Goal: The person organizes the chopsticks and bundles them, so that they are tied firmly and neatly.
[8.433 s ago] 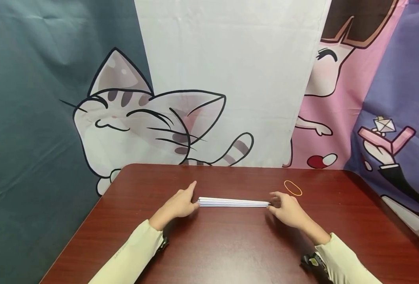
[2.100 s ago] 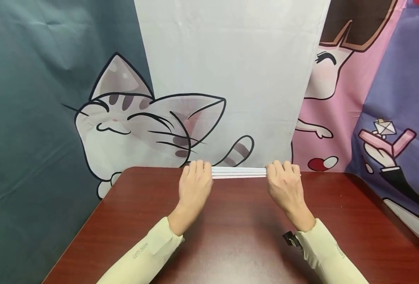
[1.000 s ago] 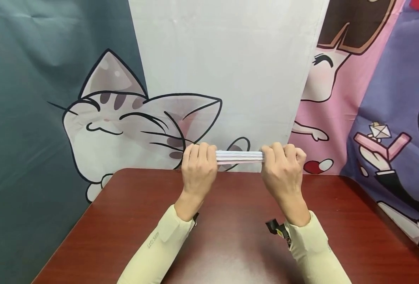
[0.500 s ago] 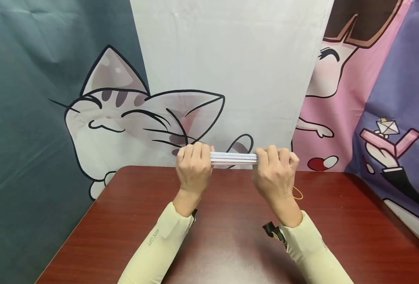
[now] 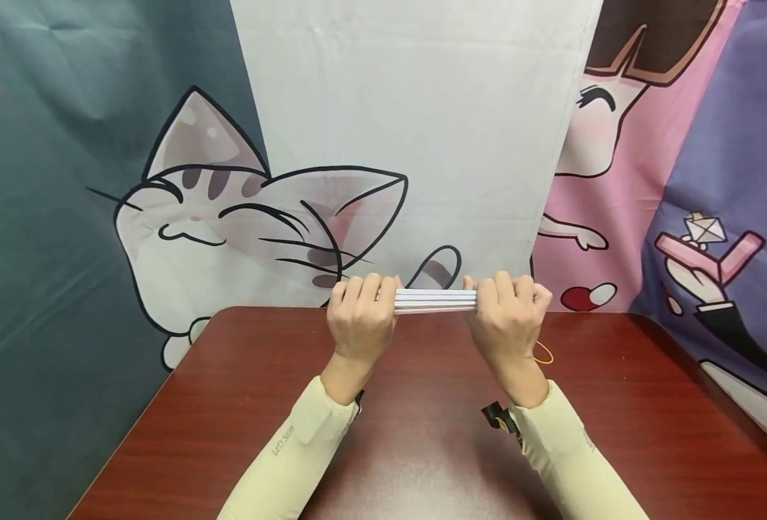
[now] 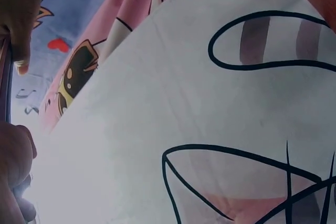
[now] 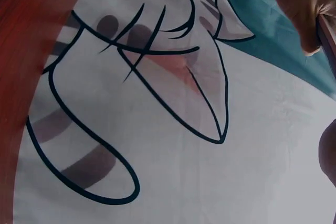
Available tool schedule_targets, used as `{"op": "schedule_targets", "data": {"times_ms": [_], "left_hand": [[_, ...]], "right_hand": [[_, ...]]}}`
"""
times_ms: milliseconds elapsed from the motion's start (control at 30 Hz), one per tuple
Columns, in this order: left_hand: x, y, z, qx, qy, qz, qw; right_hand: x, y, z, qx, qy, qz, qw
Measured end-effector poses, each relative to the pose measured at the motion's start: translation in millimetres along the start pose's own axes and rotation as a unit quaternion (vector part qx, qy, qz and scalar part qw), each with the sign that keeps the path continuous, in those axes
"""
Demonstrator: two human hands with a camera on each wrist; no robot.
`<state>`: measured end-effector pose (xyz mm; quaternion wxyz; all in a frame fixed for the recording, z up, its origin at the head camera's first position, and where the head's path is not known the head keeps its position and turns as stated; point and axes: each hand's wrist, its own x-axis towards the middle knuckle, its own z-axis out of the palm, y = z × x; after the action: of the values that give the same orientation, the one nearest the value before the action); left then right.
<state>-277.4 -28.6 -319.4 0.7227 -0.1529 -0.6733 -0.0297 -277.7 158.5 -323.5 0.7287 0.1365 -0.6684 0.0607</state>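
Left hand (image 5: 361,324): fingers curled over the left end of the flat white stack of folded paper strips (image 5: 435,300), gripping it.
Right hand (image 5: 505,325): fingers wrapped round the right end of the same stack, gripping it.
Stack: held level in the air above the far edge of the dark red wooden table (image 5: 422,462), a short bare stretch showing between the two fists.
Thin orange rubber band (image 5: 543,352): lying on the table just right of the right wrist, partly hidden.
Backdrop: cartoon cat cloth (image 5: 240,224) hanging behind the table.
Wrist views: mostly cloth; fingers at the frame edges.
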Motion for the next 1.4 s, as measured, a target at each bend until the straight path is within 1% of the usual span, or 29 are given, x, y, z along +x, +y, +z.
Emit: {"op": "schedule_targets", "data": {"times_ms": [100, 200, 267, 333, 367, 433, 567, 667, 733, 800, 900, 967, 1033, 1100, 1133, 1267, 1400], "left_hand": [[1.1, 3.1, -2.4, -0.004, -0.021, -0.004, 0.9998], [3.7, 8.9, -5.1, 0.003, -0.065, -0.006, 0.9979], [4.9, 12.3, -6.9, 0.011, -0.099, -0.007, 0.995], [5.3, 14.0, -7.7, 0.023, -0.119, -0.004, 0.9926], [5.2, 14.0, -7.4, 0.025, -0.122, -0.002, 0.9922], [5.2, 12.6, -7.1, 0.028, -0.119, -0.005, 0.9925], [3.3, 6.6, -4.5, 0.017, -0.078, -0.007, 0.9968], [0.6, 3.4, -2.5, 0.006, -0.054, -0.008, 0.9985], [-1.5, 2.4, -0.5, 0.004, -0.048, -0.008, 0.9988], [-3.3, 1.9, 1.2, 0.002, -0.05, -0.013, 0.9987], [-4.4, 0.8, 3.2, 0.003, -0.053, -0.022, 0.9983], [-4.1, -0.3, 3.9, 0.008, -0.058, -0.029, 0.9979], [-3.5, -1.4, 4.6, 0.014, -0.063, -0.032, 0.9974], [-3.1, -1.9, 5.3, 0.018, -0.068, -0.027, 0.9971], [-3.2, -1.8, 5.6, 0.02, -0.07, -0.024, 0.9971], [-5.0, -0.1, 5.8, 0.018, -0.078, -0.014, 0.9967], [-6.0, 3.0, 5.1, 0.021, -0.105, -0.017, 0.9941]], "right_hand": [[-1, 3, 3, 0.001, -0.01, 0.0, 1.0], [0, 7, 4, 0.001, -0.017, 0.004, 1.0], [0, 9, 4, 0.003, -0.022, 0.007, 1.0], [-1, 10, 4, 0.005, -0.026, 0.008, 1.0], [-1, 10, 4, 0.006, -0.027, 0.007, 1.0], [-1, 10, 4, 0.006, -0.022, 0.002, 1.0], [-1, 6, 5, 0.011, 0.008, -0.01, 1.0], [-1, 3, 5, 0.021, 0.033, -0.011, 0.999], [0, 0, 4, 0.028, 0.043, -0.01, 0.999], [0, -2, 3, 0.041, 0.046, -0.013, 0.998], [-1, -5, 2, 0.065, 0.015, -0.035, 0.997], [-3, -4, 2, 0.08, -0.024, -0.054, 0.995], [-4, -2, 3, 0.084, -0.06, -0.073, 0.992], [-6, 1, 4, 0.081, -0.081, -0.082, 0.99], [-7, 3, 5, 0.078, -0.086, -0.084, 0.99], [-10, 6, 9, 0.06, -0.081, -0.087, 0.991], [-11, 7, 11, 0.047, -0.085, -0.084, 0.992]]}}
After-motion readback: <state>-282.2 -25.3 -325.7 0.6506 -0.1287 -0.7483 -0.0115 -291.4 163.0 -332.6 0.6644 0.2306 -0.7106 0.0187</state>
